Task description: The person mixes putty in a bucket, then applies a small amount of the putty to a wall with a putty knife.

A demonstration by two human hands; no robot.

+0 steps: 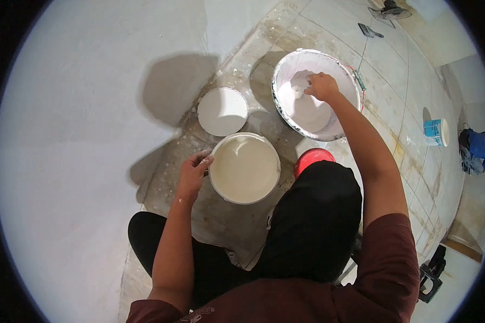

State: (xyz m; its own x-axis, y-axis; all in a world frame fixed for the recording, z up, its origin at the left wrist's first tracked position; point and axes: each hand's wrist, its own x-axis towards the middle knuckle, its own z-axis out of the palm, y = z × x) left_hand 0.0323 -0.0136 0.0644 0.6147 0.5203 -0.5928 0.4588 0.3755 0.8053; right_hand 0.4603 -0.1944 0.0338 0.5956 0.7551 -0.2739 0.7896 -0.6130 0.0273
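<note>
My left hand point(193, 173) is closed at the left rim of a white bucket point(244, 200) that holds a smooth cream-coloured liquid point(246, 171). Over the inside of a larger, paint-smeared bucket point(346, 69) is my right hand point(323, 87), its fingers curled together. What they hold, if anything, is hidden. Thick pale paint point(307, 112) lies in that larger bucket. A round white lid or covered tub point(223, 112) sits just beyond the white bucket, near the wall. Beside my knee a red lid or tub point(313, 158) is partly covered by my leg.
A pale wall point(91, 107) rises along the left. On the tiled floor point(393, 81) to the right stand a blue-and-white tub point(436, 132) and a dark blue bundle point(474, 145). A fan point(390, 11) and a dark flat tool point(369, 30) are at the far top right.
</note>
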